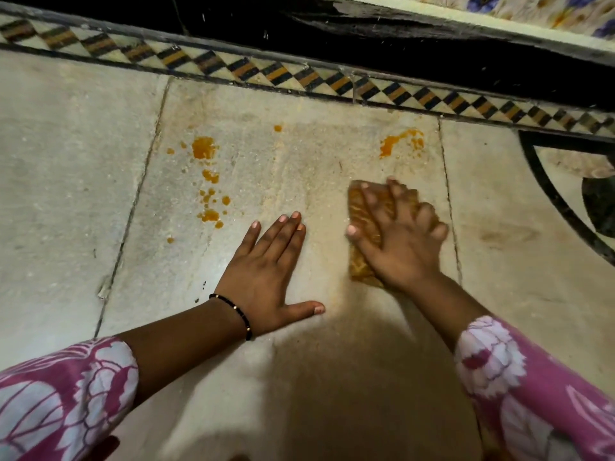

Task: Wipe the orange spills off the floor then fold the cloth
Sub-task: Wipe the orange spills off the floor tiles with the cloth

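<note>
R hand [399, 241] lies flat on the orange cloth [361, 227], fingers spread & pressing it to the floor [299, 154] — blurry. L hand [266, 277] flat on bare floor, fingers straight and close, thumb out. Orange spills: drops [208, 181] far-left of the L hand, a smear [399, 141] past the cloth.

1. Cloth [361, 224] mostly covered by the right hand [396, 241]; its full outline is not seen.
2. Right hand blurred.
3. Both sleeves [66, 394] cut off by the bottom edge.
</note>
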{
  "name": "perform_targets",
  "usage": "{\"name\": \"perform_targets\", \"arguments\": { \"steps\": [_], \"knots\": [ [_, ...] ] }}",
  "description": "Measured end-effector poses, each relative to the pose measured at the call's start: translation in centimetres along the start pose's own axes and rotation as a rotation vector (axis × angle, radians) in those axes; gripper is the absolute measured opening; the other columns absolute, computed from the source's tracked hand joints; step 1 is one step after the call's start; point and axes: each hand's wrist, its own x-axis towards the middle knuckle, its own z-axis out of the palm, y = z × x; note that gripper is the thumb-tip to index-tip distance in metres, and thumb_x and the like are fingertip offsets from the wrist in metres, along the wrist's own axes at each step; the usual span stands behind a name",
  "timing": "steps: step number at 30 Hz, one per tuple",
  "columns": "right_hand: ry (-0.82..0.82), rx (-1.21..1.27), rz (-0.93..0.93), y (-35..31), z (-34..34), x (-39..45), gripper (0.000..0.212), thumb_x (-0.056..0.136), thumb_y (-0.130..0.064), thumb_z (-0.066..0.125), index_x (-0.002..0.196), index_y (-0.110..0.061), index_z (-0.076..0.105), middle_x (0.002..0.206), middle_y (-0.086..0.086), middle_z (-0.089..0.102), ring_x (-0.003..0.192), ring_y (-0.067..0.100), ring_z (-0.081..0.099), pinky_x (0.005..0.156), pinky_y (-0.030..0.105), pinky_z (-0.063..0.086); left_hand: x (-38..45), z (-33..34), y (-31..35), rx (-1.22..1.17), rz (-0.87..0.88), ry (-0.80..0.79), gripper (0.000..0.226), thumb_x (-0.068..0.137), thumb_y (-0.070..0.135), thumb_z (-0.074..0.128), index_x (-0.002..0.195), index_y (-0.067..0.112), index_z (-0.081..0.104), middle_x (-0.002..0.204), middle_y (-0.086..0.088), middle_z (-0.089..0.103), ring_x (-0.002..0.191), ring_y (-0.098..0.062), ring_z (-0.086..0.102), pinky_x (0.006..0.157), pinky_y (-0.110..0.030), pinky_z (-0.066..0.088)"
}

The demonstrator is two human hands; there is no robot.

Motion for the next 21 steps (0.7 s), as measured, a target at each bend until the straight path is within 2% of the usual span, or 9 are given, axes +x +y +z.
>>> {"name": "perform_targets", "arguments": {
  "steps": [2, 4, 6, 9, 12, 14, 16, 19, 21],
  "knots": [
    [0.004, -0.032, -0.102, -2.1, 0.7, -1.8, 0.071, 0.082, -0.077, 0.023, 0.142, -0.055, -0.010, 0.158, -0.008, -0.010, 0.130, 0.036, 0.016, 0.097, 0.053, 0.023, 0.0, 0.0, 0.0, 0.005, 0.002, 0.003, 0.111, 0.075, 0.088, 0.024, 0.151, 0.009, 0.010, 0.159, -0.009, 0.005, 0.147, -0.021, 0.003, 0.116, -0.047, 0.003],
    [0.022, -0.026, -0.156, -2.3, 1.6, -5.2, 0.072, 0.083, -0.073, 0.029, 0.144, -0.054, -0.004, 0.159, -0.003, 0.002, 0.130, 0.039, 0.024, 0.096, 0.057, 0.028, 0.0, -0.1, 0.0, 0.002, 0.001, 0.001, 0.111, 0.075, 0.088, 0.023, 0.151, 0.009, 0.010, 0.159, -0.009, 0.005, 0.147, -0.022, 0.003, 0.116, -0.047, 0.003],
    [0.004, -0.019, -0.162, -0.5, 2.2, -8.5, 0.074, 0.081, -0.072, 0.033, 0.146, -0.051, 0.006, 0.157, 0.000, 0.016, 0.123, 0.041, 0.036, 0.090, 0.059, 0.035, 0.0, -0.1, 0.0, -0.003, 0.000, 0.002, 0.110, 0.075, 0.088, 0.023, 0.151, 0.008, 0.011, 0.159, -0.009, 0.007, 0.146, -0.022, 0.004, 0.116, -0.047, 0.003],
    [-0.037, -0.046, -0.086, 4.8, 2.1, -10.8, 0.074, 0.078, -0.075, 0.028, 0.146, -0.050, 0.011, 0.154, 0.001, 0.020, 0.112, 0.039, 0.043, 0.084, 0.051, 0.038, -0.1, -0.1, 0.1, -0.007, 0.001, -0.004, 0.110, 0.076, 0.087, 0.023, 0.151, 0.008, 0.011, 0.159, -0.009, 0.007, 0.146, -0.022, 0.004, 0.116, -0.046, 0.002],
    [0.007, -0.014, 0.046, 9.2, 0.8, -8.3, 0.074, 0.077, -0.077, 0.018, 0.145, -0.050, 0.013, 0.154, 0.000, 0.015, 0.109, 0.031, 0.034, 0.083, 0.043, 0.030, 0.0, -0.2, 0.3, -0.009, -0.010, -0.008, 0.110, 0.075, 0.087, 0.022, 0.151, 0.009, 0.007, 0.159, -0.008, 0.002, 0.146, -0.019, -0.002, 0.116, -0.045, -0.002],
    [0.055, 0.032, 0.139, 10.2, 0.0, -4.8, 0.073, 0.076, -0.077, 0.017, 0.144, -0.053, 0.012, 0.155, -0.003, 0.010, 0.113, 0.030, 0.029, 0.088, 0.043, 0.027, -0.1, -0.4, 0.3, -0.005, -0.012, -0.008, 0.110, 0.075, 0.087, 0.021, 0.152, 0.010, 0.002, 0.159, -0.007, -0.003, 0.146, -0.018, -0.008, 0.116, -0.045, -0.006],
    [0.072, 0.057, 0.187, 9.3, -0.4, -0.9, 0.073, 0.076, -0.076, 0.019, 0.144, -0.052, 0.011, 0.156, -0.006, 0.005, 0.122, 0.032, 0.025, 0.097, 0.048, 0.024, 0.1, -0.9, 0.2, 0.024, 0.009, -0.011, 0.109, 0.076, 0.087, 0.021, 0.151, 0.010, 0.005, 0.159, -0.009, 0.001, 0.146, -0.021, -0.004, 0.114, -0.050, -0.009],
    [0.016, 0.010, 0.095, 5.1, -0.4, 1.8, 0.069, 0.080, -0.072, 0.015, 0.145, -0.051, 0.004, 0.158, -0.009, -0.003, 0.134, 0.037, 0.013, 0.106, 0.056, 0.017, 1.5, -1.9, -0.2, 0.103, 0.125, 0.004, 0.106, 0.078, 0.085, 0.021, 0.150, 0.007, 0.019, 0.157, -0.013, 0.016, 0.145, -0.027, 0.012, 0.114, -0.055, -0.003],
    [0.005, -0.026, -0.013, 2.9, 0.0, 0.9, 0.064, 0.085, -0.067, 0.012, 0.145, -0.051, -0.004, 0.159, -0.011, -0.008, 0.138, 0.038, 0.004, 0.108, 0.059, 0.013, 3.3, -2.3, -0.1, 0.100, 0.186, 0.003, 0.104, 0.079, 0.083, 0.019, 0.149, 0.006, 0.021, 0.157, -0.013, 0.018, 0.145, -0.028, 0.015, 0.114, -0.053, 0.001]
  ]
}}
